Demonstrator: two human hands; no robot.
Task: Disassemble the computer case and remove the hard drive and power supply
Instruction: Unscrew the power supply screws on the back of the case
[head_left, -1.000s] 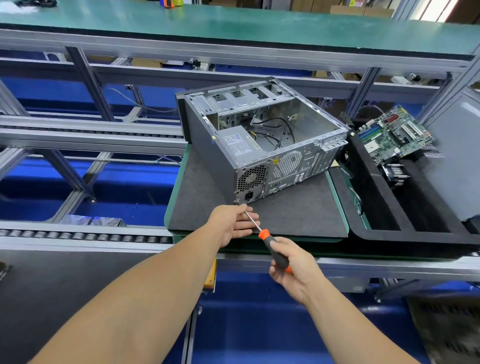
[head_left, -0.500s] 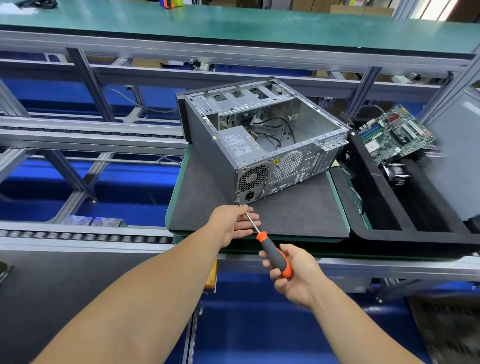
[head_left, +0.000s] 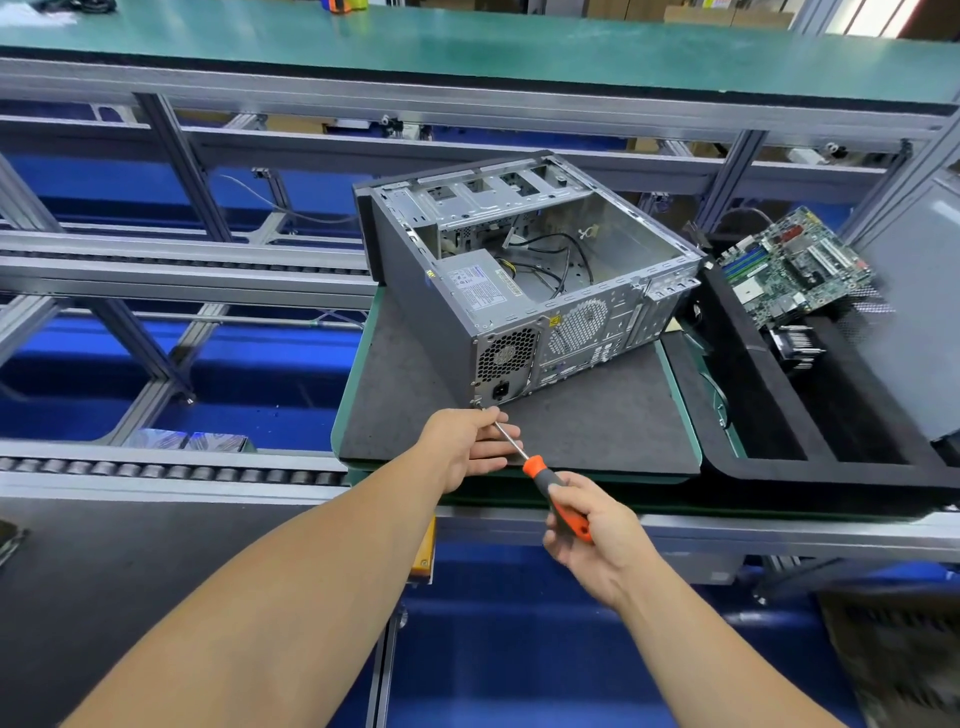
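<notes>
Head view: computer case (head_left: 415, 291), side panel off, lies at frame centre on a dark mat (head_left: 597, 431) covering the tabletop (head_left: 680, 374). Power supply (head_left: 480, 283) sits inside the case's near-left corner, its fan grille facing the viewer. Right hand (head_left: 592, 540) is closed around the orange-and-black handle of a screwdriver (head_left: 556, 493); the tip meets the case's lower rear corner. Left hand (head_left: 467, 447) pinches the bare shaft near the tip. A motherboard (head_left: 795, 265) rests in the black tray (head_left: 753, 395), right of frame.
</notes>
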